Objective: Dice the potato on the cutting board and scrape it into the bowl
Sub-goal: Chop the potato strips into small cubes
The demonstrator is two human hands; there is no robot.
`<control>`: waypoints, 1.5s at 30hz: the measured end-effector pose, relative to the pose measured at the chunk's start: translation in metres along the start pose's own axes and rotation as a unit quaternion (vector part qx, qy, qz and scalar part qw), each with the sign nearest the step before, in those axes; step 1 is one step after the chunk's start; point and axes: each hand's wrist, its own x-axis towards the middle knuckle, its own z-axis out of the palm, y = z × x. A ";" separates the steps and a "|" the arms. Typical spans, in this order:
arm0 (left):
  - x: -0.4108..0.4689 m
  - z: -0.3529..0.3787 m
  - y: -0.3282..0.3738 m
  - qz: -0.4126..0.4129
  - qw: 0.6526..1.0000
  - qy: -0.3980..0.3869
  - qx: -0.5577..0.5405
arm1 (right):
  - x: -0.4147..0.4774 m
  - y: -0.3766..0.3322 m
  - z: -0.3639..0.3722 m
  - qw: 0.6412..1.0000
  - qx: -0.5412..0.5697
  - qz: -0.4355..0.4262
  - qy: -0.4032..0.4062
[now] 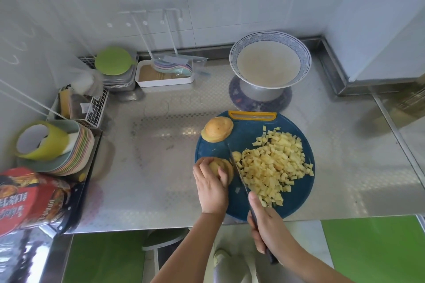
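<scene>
The left hand (pixel 212 187) grips stacked potato slices (pixel 224 167) at the cutting board's (pixel 296 202) left edge. The right hand (pixel 266 225) clasps a knife (pixel 239 172), blade just beside them; diced potato (pixel 276 163) lies right.

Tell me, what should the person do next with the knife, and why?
Probably press the knife down through the potato slices held by the left hand, cutting off a strip. The blade sits right at that stack's right edge, the right hand grips the handle, and another stack waits uncut farther back, so dicing isn't finished.
</scene>
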 end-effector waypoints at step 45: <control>-0.003 0.002 -0.007 0.010 1.000 -0.002 -0.014 | 0.002 -0.006 0.001 0.979 -0.200 -0.050 -0.001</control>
